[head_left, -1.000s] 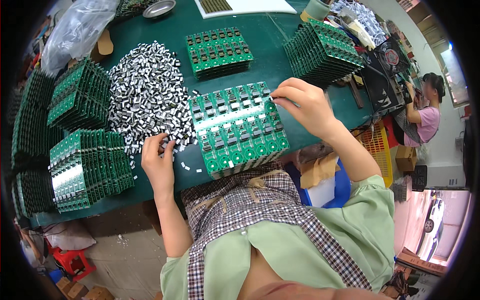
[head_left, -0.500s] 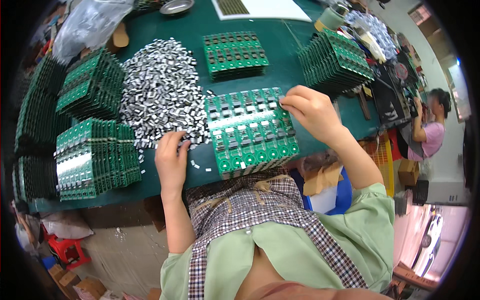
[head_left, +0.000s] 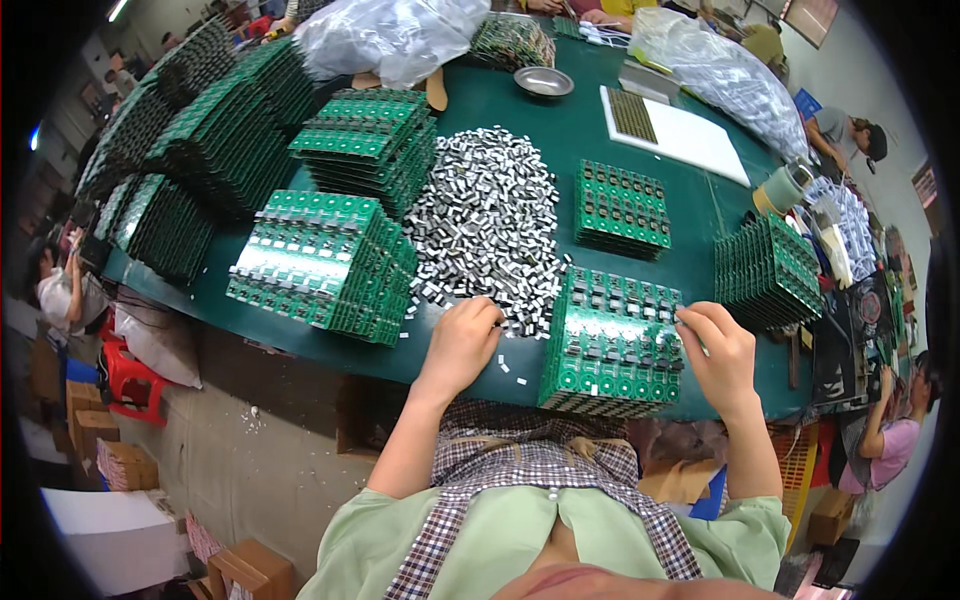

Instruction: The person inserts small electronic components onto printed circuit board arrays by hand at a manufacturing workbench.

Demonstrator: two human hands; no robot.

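The left hand [head_left: 458,343] rested, fingers curled, at the near edge of the heap of small silver metal parts [head_left: 487,225]; its hold could not be determined. The right hand [head_left: 722,352] pinched the right edge of the green circuit-board panel [head_left: 610,345] near the green table's [head_left: 545,125] front edge.

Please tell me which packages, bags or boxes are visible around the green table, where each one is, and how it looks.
Clear plastic bag: far edge of the table, crumpled, whitish.
Second clear plastic bag: far right of the table, long, holding small pale parts.
Cardboard boxes: on the floor at the left, brown, rectangular.
Tape roll: right side, round, grey-green.
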